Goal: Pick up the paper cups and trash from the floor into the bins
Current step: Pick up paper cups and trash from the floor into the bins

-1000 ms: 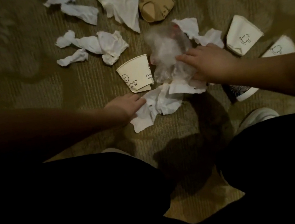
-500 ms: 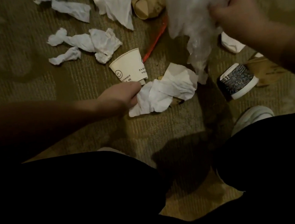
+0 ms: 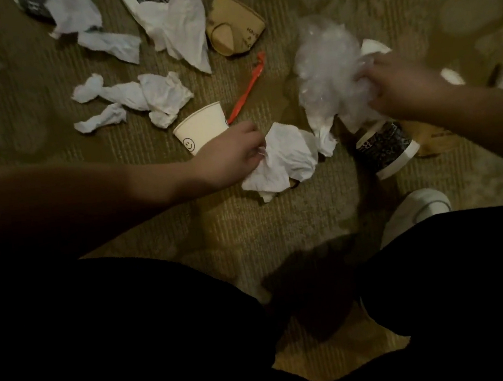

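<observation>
Gathering step: left hand (image 3: 230, 158) pinches crumpled white paper napkin (image 3: 287, 157), right hand (image 3: 399, 86) grips clear crinkled plastic wrap (image 3: 323, 64). Next: lift both, find bins.

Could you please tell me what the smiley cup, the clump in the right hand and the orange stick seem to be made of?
Smiley cup: matte cream paper, by its rolled rim and printed face. Clump gripped by the right hand: thin clear plastic film, translucent and glinting where it crinkles. Orange stick: probably moulded plastic, smooth with uniform colour; too small to be sure.
</observation>
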